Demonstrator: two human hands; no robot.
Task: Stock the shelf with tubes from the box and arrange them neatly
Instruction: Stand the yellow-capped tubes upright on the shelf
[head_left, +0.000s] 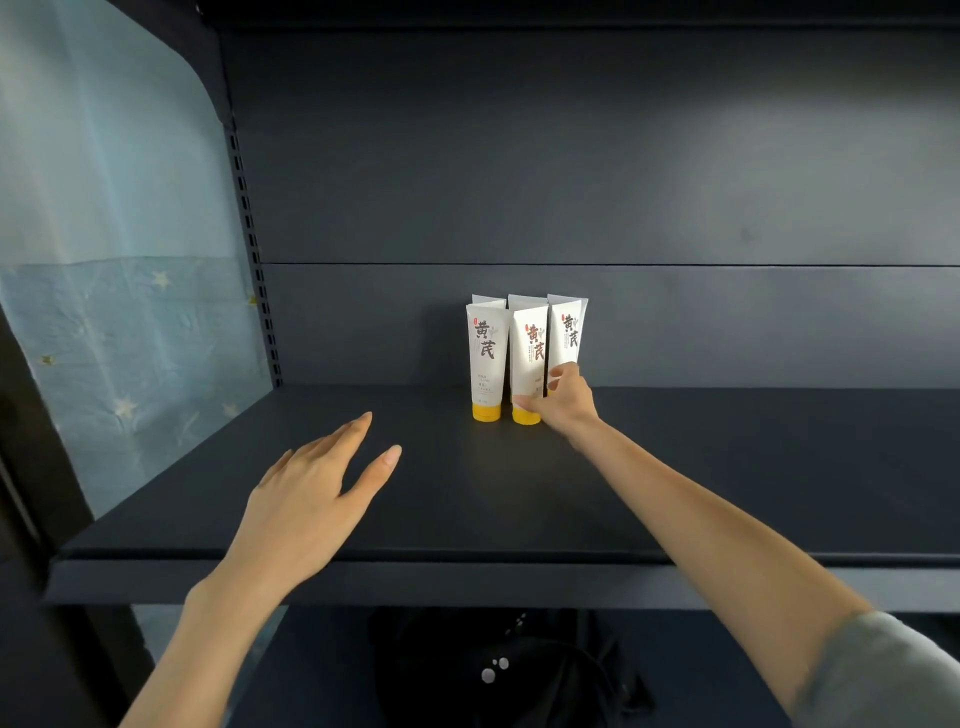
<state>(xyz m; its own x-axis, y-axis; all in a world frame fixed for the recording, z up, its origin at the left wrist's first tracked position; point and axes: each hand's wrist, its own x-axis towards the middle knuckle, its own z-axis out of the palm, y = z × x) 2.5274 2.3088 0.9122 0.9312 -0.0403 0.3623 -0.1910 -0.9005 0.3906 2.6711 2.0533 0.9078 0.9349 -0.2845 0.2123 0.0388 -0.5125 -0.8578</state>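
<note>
Both hands are out over the dark blue-grey metal shelf (727, 467). The left hand (306, 499) hovers palm down above the front left part of the board, fingers straight and slightly spread, holding nothing. The right hand (563, 402) reaches far back to a small cluster of tubes. Its thumb lies across the lower front of the middle white plastic tube with dark brush lettering (530, 343), just above that tube's yellow cap (525, 417), and its fingers curl in at the tube's right edge, so it pinches this one near the foot.

That tube stands upright on its cap near the back of the shelf, roughly mid-width. Just beside it on the left stands a matching white tube on a yellow cap (485, 353), also upright. On the right, set a little further back, is a third white tube (569, 332), its lower end hidden behind the right hand. Flat crimped tops of more tubes show behind the front two; how many I cannot tell.

A dark back panel (571, 156) rises behind them. Pale blue cloth with faint stars (104, 260) hangs to the left of the slotted upright (249, 218). Something black with small white dots (498, 670) lies on the level below. A grey sleeve (883, 670) covers the right upper arm.
</note>
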